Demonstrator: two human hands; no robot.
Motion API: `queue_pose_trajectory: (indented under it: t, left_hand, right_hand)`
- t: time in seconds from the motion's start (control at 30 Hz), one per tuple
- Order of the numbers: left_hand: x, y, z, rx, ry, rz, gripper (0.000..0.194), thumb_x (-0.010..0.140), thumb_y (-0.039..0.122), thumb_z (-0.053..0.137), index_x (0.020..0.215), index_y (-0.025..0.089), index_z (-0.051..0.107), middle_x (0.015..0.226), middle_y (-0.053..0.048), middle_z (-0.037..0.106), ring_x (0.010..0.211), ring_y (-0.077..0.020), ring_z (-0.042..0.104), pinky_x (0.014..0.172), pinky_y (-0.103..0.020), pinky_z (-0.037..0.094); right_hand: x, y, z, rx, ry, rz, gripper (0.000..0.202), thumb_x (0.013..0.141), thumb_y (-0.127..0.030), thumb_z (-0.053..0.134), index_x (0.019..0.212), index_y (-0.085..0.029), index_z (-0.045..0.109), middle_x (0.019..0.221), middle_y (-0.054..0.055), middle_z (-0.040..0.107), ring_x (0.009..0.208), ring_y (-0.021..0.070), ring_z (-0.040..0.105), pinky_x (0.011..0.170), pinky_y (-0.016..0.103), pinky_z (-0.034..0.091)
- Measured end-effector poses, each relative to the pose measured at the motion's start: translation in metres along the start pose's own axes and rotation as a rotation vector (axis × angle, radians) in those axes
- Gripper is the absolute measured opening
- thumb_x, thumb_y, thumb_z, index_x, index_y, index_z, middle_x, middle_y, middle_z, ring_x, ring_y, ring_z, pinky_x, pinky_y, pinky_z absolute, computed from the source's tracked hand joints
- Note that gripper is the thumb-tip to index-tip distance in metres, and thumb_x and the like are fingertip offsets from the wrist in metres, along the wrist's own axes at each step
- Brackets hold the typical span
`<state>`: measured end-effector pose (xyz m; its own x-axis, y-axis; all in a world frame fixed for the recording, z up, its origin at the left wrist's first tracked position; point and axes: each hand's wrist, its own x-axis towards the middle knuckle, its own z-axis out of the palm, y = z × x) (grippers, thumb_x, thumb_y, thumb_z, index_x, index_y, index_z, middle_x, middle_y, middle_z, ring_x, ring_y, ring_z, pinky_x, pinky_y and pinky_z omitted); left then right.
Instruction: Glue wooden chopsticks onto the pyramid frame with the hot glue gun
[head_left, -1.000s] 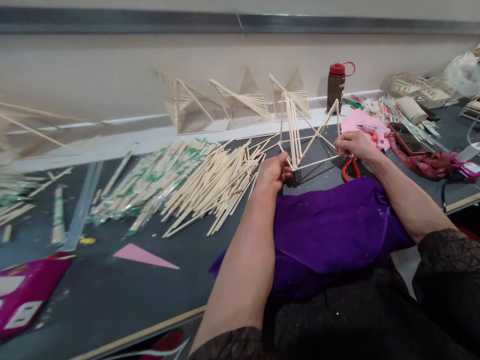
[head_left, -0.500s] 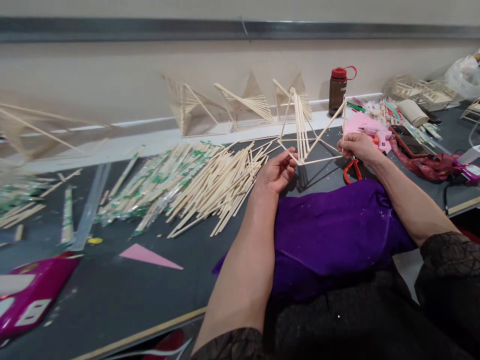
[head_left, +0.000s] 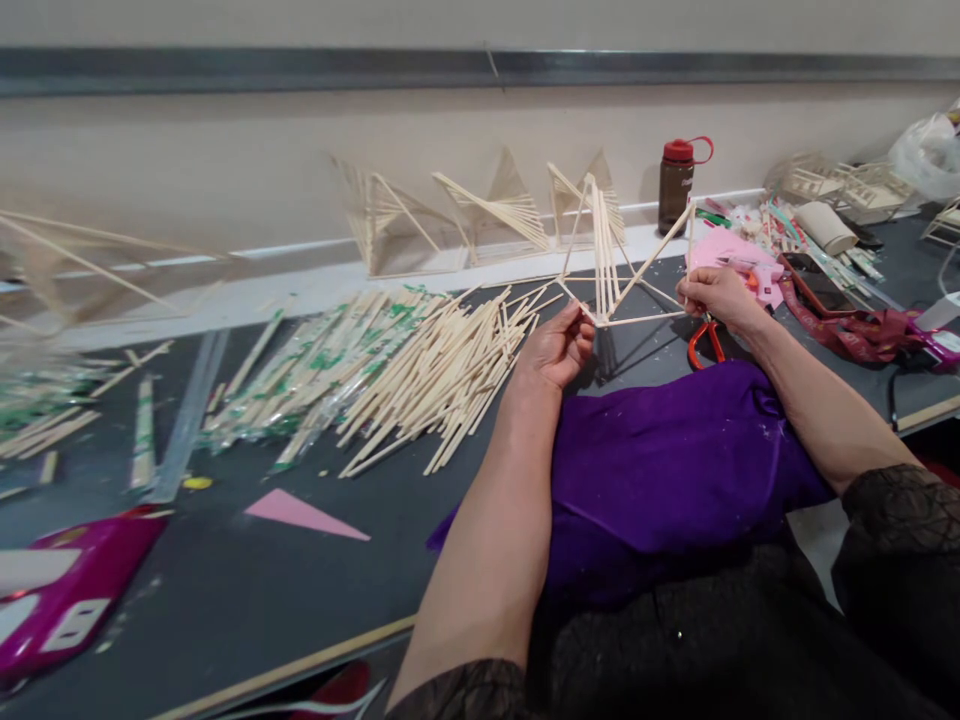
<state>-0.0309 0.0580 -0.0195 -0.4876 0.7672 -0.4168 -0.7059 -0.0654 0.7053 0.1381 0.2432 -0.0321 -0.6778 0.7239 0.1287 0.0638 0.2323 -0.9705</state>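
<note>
Between my two hands is a frame of thin wooden sticks (head_left: 604, 250), with several slats fanned out in its middle. My left hand (head_left: 561, 345) pinches its lower left corner, fingers curled. At its right side, my right hand (head_left: 712, 293) grips the lower end of an upright stick. The frame is held tilted just above the dark table. Close below my right hand lie orange-handled scissors (head_left: 705, 345), partly hidden. A heap of loose wooden sticks (head_left: 450, 375) lies to the left of my left hand. Purple cloth (head_left: 675, 460) is spread under my forearms.
Stick packets in plastic (head_left: 322, 355) and a clear ruler (head_left: 191, 415) lie left, with a pink paper triangle (head_left: 304, 515). Finished stick models (head_left: 491, 215) line the wall. A bottle (head_left: 675, 190), a pink glue gun (head_left: 761, 275) and a phone (head_left: 817, 285) are right.
The view has shifted slightly, so the table things appear a little further right. Both hands keep hold of the stick frame, which has barely moved.
</note>
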Motion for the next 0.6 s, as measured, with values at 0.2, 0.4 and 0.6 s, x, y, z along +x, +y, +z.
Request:
queue_pose_trajectory:
  t: [0.2,0.4,0.6]
  left_hand:
    - [0.004,-0.001,0.001,-0.014,0.088,0.039,0.025,0.097,0.012,0.055,0.071,0.014,0.057,0.057,0.002,0.058,0.039,-0.0026,0.05,0.035,-0.008,0.037]
    - [0.011,-0.002,-0.009,0.212,0.155,0.158,0.022,0.086,0.011,0.066,0.066,0.014,0.058,0.051,0.004,0.055,0.037,-0.0027,0.047,0.035,-0.01,0.035]
    - [0.017,-0.003,-0.021,0.58,0.303,0.347,0.018,0.075,0.005,0.068,0.062,0.015,0.06,0.049,0.001,0.058,0.037,-0.0061,0.05,0.035,-0.013,0.035]
  right_hand:
    - [-0.001,0.0,0.005,-0.038,-0.006,0.001,0.019,0.082,-0.008,0.06,0.064,-0.014,0.06,0.05,-0.002,0.057,0.044,0.0066,0.048,0.047,0.02,0.039]
    - [-0.001,0.003,0.005,-0.069,-0.02,0.009,0.017,0.081,-0.01,0.06,0.064,-0.015,0.061,0.052,-0.002,0.058,0.047,0.0072,0.051,0.05,0.02,0.041]
    - [-0.002,0.005,0.004,-0.214,-0.039,-0.059,0.015,0.079,-0.014,0.061,0.064,-0.016,0.061,0.052,-0.002,0.058,0.046,0.0086,0.049,0.051,0.023,0.039]
